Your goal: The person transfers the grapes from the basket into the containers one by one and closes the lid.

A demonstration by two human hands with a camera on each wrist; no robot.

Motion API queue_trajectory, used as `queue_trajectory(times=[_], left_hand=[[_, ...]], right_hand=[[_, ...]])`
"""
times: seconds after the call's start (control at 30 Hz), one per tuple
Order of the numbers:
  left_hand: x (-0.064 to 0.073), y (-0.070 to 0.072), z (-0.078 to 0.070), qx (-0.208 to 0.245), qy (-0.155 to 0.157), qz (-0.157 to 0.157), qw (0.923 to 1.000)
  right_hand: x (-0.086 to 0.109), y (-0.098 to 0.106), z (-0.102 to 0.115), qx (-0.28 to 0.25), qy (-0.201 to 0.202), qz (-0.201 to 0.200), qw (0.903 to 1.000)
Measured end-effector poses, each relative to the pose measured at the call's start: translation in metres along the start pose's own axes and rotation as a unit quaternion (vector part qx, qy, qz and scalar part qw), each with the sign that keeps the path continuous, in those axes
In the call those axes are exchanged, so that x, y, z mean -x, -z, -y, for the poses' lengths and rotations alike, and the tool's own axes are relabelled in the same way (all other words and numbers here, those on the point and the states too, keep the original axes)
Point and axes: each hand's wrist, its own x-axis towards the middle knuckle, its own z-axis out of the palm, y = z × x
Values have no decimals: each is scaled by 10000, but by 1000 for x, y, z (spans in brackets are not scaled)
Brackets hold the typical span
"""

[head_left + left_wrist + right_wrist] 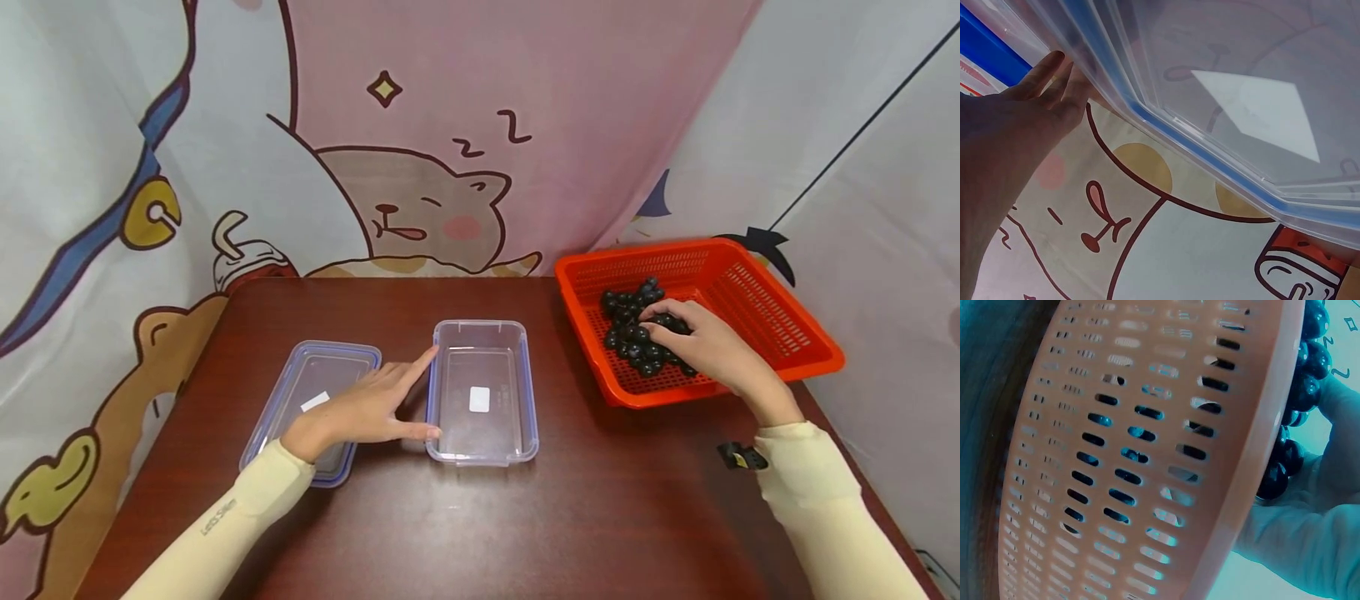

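My left hand (367,408) spreads its index finger and thumb along the left rim of a clear rectangular plastic container (480,446), the two fingertips at that edge. Its wrist lies over a clear lid with a blue seal (337,354). In the left wrist view the lid (1216,50) looms beside the hand (1035,119). My right hand (708,342) reaches into an orange-red slotted basket (795,362), fingers and thumb curled on a bunch of dark grapes (637,333). The right wrist view shows grapes (1307,394) against the hand (1310,525), partly behind the basket wall.
Everything stands on a dark reddish-brown table (480,533). A cartoon-printed curtain (600,108) closes off the back and sides. One small black object (738,456) shows beside the right sleeve. A white label (479,399) shows on the container's bottom.
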Motion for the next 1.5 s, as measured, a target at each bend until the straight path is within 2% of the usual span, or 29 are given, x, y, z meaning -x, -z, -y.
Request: queue_trajectory(times=[0.43,0.73,1.07,1.3,1.5], left_hand=[[1,1,-2,-8,43,-1,10000],[3,0,0,-29,59,-13,10000],[0,0,-1,-184,-49,-69,9998],[-2,-2,1,-118,50,-95,9999],[-3,-3,-2,-128,122,-23,9998]], right_hand=[[8,-4,13,-218,-81,-276,9993],[12,-9,19,-501,54,-357,9981],[14,-14,31,-741,381,-633,9945],[13,-21,43,-857,698,-889,9899],[10,-30,50,-1051,758,-965,9869]])
